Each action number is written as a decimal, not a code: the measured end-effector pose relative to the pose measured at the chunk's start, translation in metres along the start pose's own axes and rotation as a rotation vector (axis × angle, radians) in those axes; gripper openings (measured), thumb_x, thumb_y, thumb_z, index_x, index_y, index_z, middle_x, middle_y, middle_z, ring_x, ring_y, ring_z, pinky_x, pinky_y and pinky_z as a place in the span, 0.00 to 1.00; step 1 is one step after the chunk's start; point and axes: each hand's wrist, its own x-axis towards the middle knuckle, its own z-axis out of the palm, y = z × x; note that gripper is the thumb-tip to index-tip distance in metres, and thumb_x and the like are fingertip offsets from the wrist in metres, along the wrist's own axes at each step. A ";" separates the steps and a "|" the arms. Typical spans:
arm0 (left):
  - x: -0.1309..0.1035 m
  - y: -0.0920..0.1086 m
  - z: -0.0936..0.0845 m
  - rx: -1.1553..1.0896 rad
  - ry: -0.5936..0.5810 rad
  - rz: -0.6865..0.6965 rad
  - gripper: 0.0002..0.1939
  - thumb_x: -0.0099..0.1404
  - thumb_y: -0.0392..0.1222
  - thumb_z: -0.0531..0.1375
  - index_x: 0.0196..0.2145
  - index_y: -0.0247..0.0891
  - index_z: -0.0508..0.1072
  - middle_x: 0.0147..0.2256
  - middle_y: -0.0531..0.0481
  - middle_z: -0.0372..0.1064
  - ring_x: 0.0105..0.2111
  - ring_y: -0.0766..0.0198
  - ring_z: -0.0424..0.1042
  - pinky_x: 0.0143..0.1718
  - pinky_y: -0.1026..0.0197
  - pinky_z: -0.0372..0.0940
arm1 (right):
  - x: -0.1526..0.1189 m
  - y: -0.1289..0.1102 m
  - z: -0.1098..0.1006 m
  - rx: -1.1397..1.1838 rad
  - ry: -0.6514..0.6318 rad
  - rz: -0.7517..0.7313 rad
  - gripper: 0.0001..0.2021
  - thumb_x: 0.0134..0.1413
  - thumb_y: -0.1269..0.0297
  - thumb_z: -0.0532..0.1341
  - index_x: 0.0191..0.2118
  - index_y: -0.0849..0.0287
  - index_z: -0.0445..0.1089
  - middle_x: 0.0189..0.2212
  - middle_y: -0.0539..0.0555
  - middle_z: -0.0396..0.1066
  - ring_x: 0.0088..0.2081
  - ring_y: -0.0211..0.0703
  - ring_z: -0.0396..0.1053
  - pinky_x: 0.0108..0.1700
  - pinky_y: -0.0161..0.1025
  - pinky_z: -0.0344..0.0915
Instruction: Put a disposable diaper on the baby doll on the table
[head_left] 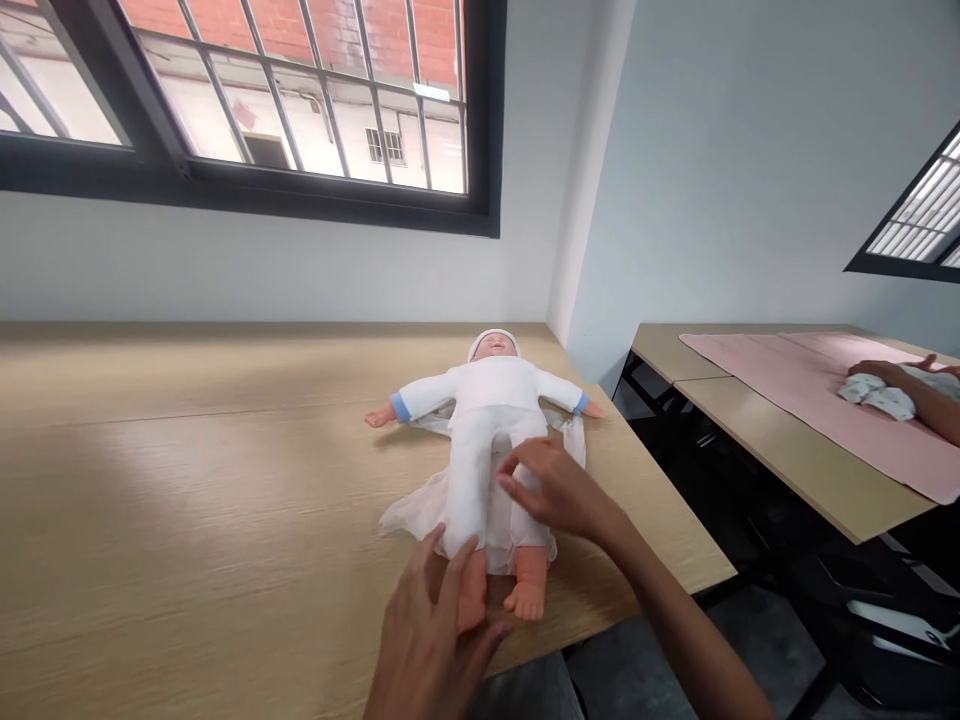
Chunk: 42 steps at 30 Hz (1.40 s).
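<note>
From here, the doll (496,385) lies on sheer cloth (418,507) near the front edge of the table (187,500), and the left hand (420,640), loosely open, or right hand (559,488), half-curled, grip unclear, could snag that cloth and drag the doll off.

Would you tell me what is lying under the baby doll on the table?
Under the baby doll lies a thin whitish cloth, showing between the legs and at both sides; whatever is beneath the torso is covered.
</note>
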 end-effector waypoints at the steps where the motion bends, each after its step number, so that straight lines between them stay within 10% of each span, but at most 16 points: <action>1: -0.004 0.000 0.004 0.017 -0.015 0.006 0.29 0.59 0.53 0.61 0.56 0.46 0.65 0.59 0.37 0.57 0.56 0.40 0.63 0.45 0.41 0.70 | -0.006 -0.006 0.008 -0.063 -0.058 -0.048 0.05 0.60 0.66 0.56 0.35 0.59 0.68 0.33 0.52 0.75 0.38 0.41 0.72 0.57 0.45 0.57; 6: -0.009 0.002 -0.001 -0.021 -0.080 -0.017 0.25 0.64 0.39 0.54 0.59 0.49 0.61 0.61 0.40 0.52 0.53 0.50 0.69 0.44 0.51 0.72 | -0.029 -0.008 0.033 -0.338 -0.270 -0.227 0.08 0.59 0.65 0.56 0.30 0.58 0.66 0.27 0.50 0.73 0.31 0.40 0.70 0.62 0.45 0.53; 13: 0.005 -0.017 -0.028 -0.080 -0.052 -0.069 0.23 0.63 0.36 0.52 0.55 0.50 0.65 0.61 0.48 0.54 0.51 0.56 0.70 0.43 0.61 0.72 | -0.045 0.010 0.012 -0.350 -0.370 -0.210 0.07 0.54 0.75 0.55 0.37 0.58 0.66 0.32 0.50 0.71 0.38 0.39 0.71 0.65 0.45 0.50; 21: 0.018 -0.041 -0.059 -0.045 -0.160 -0.039 0.22 0.61 0.42 0.56 0.54 0.53 0.67 0.60 0.53 0.60 0.50 0.56 0.72 0.46 0.63 0.70 | -0.055 0.019 0.013 -0.417 -0.257 -0.132 0.21 0.53 0.74 0.56 0.54 0.59 0.64 0.43 0.57 0.68 0.49 0.47 0.67 0.65 0.51 0.49; 31: 0.017 -0.051 -0.059 -0.115 -0.206 0.030 0.22 0.63 0.42 0.56 0.56 0.52 0.65 0.61 0.52 0.57 0.54 0.56 0.68 0.49 0.64 0.68 | -0.052 0.016 0.025 -0.395 -0.145 -0.067 0.12 0.54 0.78 0.53 0.37 0.58 0.70 0.39 0.54 0.70 0.43 0.43 0.70 0.67 0.52 0.45; 42: 0.025 -0.053 -0.063 -0.133 -0.182 -0.002 0.19 0.63 0.42 0.56 0.52 0.52 0.69 0.57 0.53 0.65 0.51 0.59 0.71 0.47 0.66 0.69 | -0.057 0.018 0.023 -0.201 -0.220 -0.029 0.25 0.49 0.73 0.56 0.56 0.58 0.64 0.52 0.57 0.69 0.55 0.47 0.65 0.68 0.57 0.36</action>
